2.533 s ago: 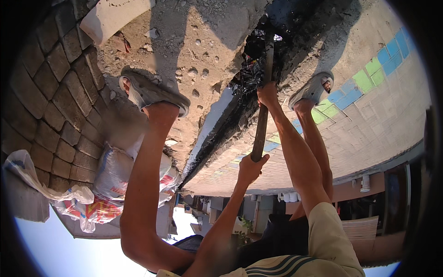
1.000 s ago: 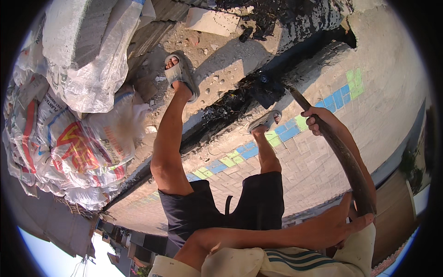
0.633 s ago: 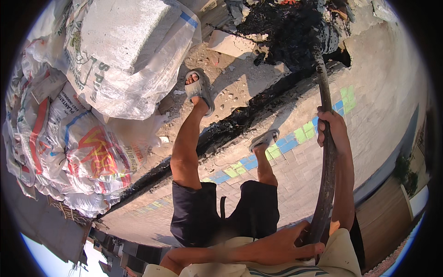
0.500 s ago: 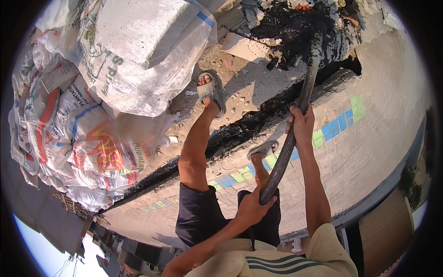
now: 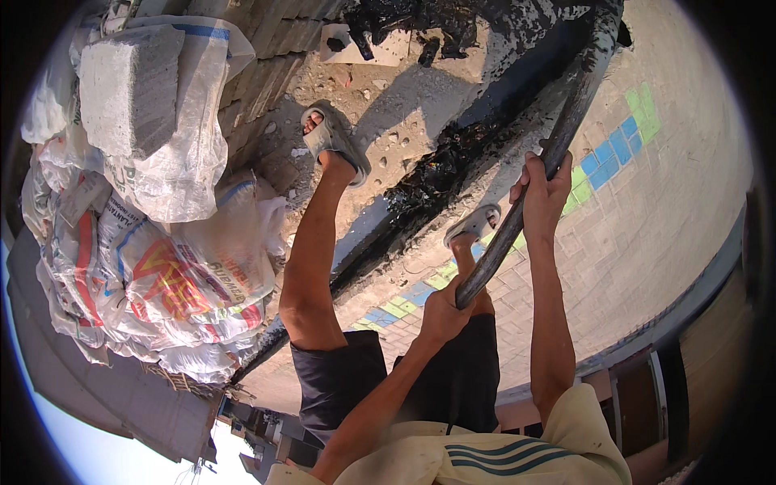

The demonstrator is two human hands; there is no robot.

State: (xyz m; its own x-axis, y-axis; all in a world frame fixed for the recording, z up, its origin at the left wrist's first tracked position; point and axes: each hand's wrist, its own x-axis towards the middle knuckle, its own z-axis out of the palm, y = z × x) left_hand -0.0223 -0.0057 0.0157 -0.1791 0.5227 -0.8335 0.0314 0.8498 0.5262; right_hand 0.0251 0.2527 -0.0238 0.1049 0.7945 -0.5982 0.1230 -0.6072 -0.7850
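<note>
A long dark pole [image 5: 579,97] slants from near my lap up to the top edge, where its far end leaves the picture. My left hand [image 5: 444,314] is wrapped round its near end. Farther along, my right hand [image 5: 545,198] grips the shaft, fingers closed. Beneath the pole runs a narrow gutter holding wet black sludge [image 5: 432,174]. My feet, in grey sandals [image 5: 339,149], stand one on each side of it.
At left, stuffed white sacks [image 5: 174,275] are piled up, with a pale rough block [image 5: 129,93] on plastic sacking. More black sludge [image 5: 420,18] lies beside a pale flat piece [image 5: 372,47] at the top. Paving with blue and green painted bricks [image 5: 610,158] lies right.
The pole and both hands have moved forward, away from my body. Its far end, earlier in the black sludge heap, is now beyond the top edge. The whole view has shifted too.
</note>
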